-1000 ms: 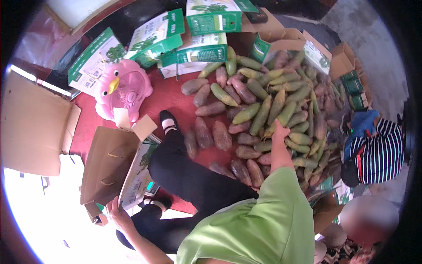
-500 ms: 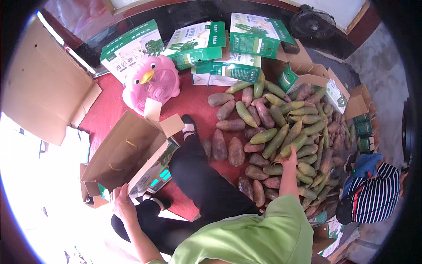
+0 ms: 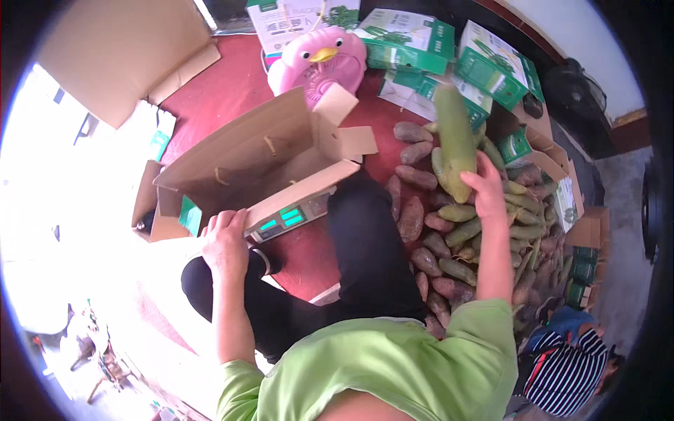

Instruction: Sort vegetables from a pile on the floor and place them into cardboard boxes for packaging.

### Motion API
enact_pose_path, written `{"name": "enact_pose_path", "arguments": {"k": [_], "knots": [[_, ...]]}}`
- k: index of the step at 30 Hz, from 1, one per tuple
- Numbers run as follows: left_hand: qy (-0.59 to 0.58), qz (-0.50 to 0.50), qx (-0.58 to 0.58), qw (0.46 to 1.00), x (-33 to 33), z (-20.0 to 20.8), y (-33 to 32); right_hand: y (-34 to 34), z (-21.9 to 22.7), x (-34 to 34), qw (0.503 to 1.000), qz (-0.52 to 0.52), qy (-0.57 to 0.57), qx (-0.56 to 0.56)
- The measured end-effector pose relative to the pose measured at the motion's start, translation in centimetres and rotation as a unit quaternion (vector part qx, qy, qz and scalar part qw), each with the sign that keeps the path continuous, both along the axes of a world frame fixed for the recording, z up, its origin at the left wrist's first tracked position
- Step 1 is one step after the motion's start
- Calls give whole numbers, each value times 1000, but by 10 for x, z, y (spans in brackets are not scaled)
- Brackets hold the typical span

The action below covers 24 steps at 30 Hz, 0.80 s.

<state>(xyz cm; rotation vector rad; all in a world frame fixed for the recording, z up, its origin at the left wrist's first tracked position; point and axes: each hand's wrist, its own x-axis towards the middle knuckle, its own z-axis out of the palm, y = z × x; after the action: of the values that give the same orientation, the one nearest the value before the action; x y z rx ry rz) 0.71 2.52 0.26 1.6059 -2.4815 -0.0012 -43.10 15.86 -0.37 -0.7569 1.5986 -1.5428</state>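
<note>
My right hand [image 3: 487, 191] is closed round the lower end of a long green radish [image 3: 456, 133], held up above the pile with its far end pointing away from me. Below it lies a heap of green and purplish-brown radishes [image 3: 460, 270]. On the left, my left hand [image 3: 226, 244] has its fingers hooked over the near edge of an open cardboard box [image 3: 242, 147]. No radish shows in the visible part of this box; its near bottom is hidden by the front wall. A scale with a lit green display [image 3: 291, 216] shows beneath the box's near side.
Behind the box stands a pink duck-faced plastic fan or heater [image 3: 324, 64]. Green-and-white cartons [image 3: 407, 42] lie along the back, with a black fan [image 3: 572, 91] at the right. A person in a striped top [image 3: 567, 372] is at the lower right. A large cardboard sheet [image 3: 126, 56] leans at the left.
My right hand has lifted a green radish off the heap and raised it. The view has turned left, so the box appears nearer the middle. My left hand stays at the box's edge.
</note>
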Motion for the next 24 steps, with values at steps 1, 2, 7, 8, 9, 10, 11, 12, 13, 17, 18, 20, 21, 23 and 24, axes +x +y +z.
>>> {"name": "enact_pose_path", "arguments": {"k": [1,2,7,8,9,10,11,12,13,17,18,20,21,23,24], "knots": [[3,-7,-5,1000,-2,-3,0,-24,21,12,998,56,26,0],[2,-12,-17,1000,-3,-3,1,-49,43,25,990,121,69,1],[1,-10,-30,999,0,1,1,-157,84,105,877,404,253,70],[-3,-10,-27,1000,-2,2,1,-175,73,117,861,433,250,91],[-4,-16,-24,1000,-5,2,-2,-190,55,127,846,456,249,115],[3,-23,-28,999,-6,2,-4,-204,42,140,824,479,266,141],[0,-22,-28,999,-5,1,-4,-219,24,154,801,503,280,166],[1,-29,-29,999,-6,-2,-6,-232,10,169,769,516,331,184],[2,-32,-32,999,-2,-2,-7,-242,-6,185,755,532,316,216],[-8,-28,-50,998,3,-5,-17,-272,-35,241,656,564,435,250],[-1,-31,-62,998,2,-4,-21,-279,-39,248,648,565,445,252],[5,-31,-66,997,-1,-2,-26,-295,-48,262,627,574,467,246],[11,-27,-65,997,-3,-1,-27,-302,-51,269,612,582,480,238],[12,-10,-41,999,-3,-3,-30,-315,-60,279,586,591,506,228],[10,15,-13,1000,-2,-4,-32,-320,-64,284,554,606,529,215]]}}
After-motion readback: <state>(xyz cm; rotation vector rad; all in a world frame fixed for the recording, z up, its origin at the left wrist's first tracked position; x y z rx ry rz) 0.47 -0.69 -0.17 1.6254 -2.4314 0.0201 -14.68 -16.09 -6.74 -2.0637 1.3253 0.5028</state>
